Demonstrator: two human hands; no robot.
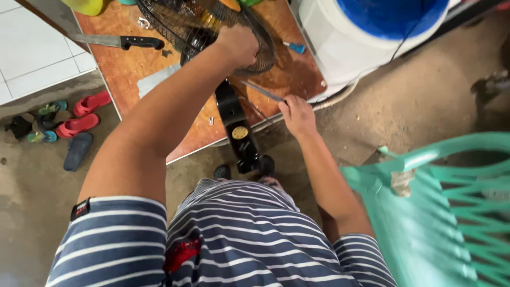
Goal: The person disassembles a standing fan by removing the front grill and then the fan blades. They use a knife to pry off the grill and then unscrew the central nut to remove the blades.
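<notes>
1. My left hand (237, 43) is clamped over the rim of the fan guard (212, 32), probably to keep the wire cage from shifting on the worktop (127, 64).
2. My right hand (297, 114) pinches the handle of a thin metal tool (263, 92); its tip points toward ten o'clock, at the fan's black neck (234, 119).
3. The fan lies flat, its guard at twelve o'clock and its base hanging over the worktop's near edge.
4. A black-handled knife (114, 41) lies at ten o'clock, a small blue screwdriver (295, 48) at one o'clock, both within reach.
5. The frame's top edge cuts off the guard; my arm hides the motor, and I cannot tell what kind of tool I hold.
</notes>
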